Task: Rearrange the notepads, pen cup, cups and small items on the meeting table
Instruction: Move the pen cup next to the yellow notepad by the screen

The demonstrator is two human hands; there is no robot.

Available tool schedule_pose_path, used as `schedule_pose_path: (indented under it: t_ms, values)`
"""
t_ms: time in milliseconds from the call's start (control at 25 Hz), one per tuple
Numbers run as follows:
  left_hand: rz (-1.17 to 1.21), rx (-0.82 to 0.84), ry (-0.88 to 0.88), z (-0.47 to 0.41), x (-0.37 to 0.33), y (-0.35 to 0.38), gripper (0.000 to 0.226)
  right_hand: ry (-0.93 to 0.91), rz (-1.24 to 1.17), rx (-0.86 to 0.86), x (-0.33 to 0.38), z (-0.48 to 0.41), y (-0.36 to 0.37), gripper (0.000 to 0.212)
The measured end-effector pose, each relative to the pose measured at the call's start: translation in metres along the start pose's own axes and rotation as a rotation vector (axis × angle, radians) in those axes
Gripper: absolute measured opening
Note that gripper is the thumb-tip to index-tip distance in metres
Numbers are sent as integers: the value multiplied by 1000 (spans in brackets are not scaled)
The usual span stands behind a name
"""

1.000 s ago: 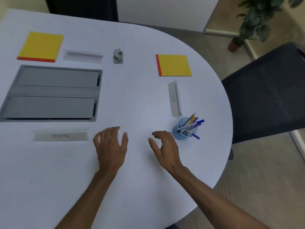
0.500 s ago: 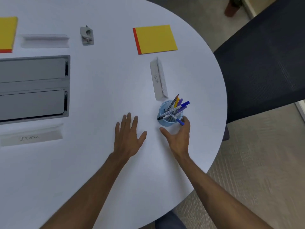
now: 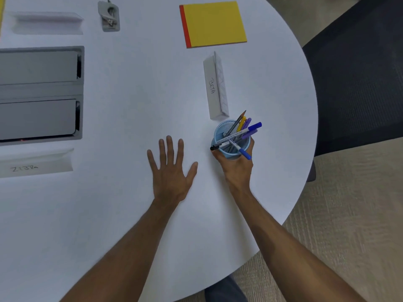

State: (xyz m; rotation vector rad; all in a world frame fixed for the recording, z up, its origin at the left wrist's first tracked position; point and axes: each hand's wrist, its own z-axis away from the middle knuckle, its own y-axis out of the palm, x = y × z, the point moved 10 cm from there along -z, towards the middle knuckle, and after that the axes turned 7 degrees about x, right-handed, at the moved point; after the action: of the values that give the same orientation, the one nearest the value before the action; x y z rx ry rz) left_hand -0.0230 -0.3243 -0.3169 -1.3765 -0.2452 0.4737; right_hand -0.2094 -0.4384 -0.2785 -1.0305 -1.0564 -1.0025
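L hand (image 3: 172, 174) flat, fingers spread; R hand (image 3: 237, 168) curled, gripping.

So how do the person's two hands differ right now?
The left hand rests flat on the white table, fingers straight and spread, holding nothing; the right hand curls its fingers round the blue pen cup. The left hand sits further from the table's edge; the right hand is closer to it, near the BETA name card. Both are bare and reach in from the bottom of the view.
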Motion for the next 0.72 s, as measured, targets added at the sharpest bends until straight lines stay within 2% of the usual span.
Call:
schedule_pose_path:
  t_ms: [240, 520, 720]
  values:
    - [3, -39, 14, 1, 0, 1, 81, -25, 43, 57, 5, 4, 4, 70]
    - [37, 19, 55, 4, 3, -6, 76, -64, 111, 188, 19, 19, 30, 68]
    - [125, -53, 52, 30, 44, -40, 69, -75, 120, 329, 37, 35, 63, 66]
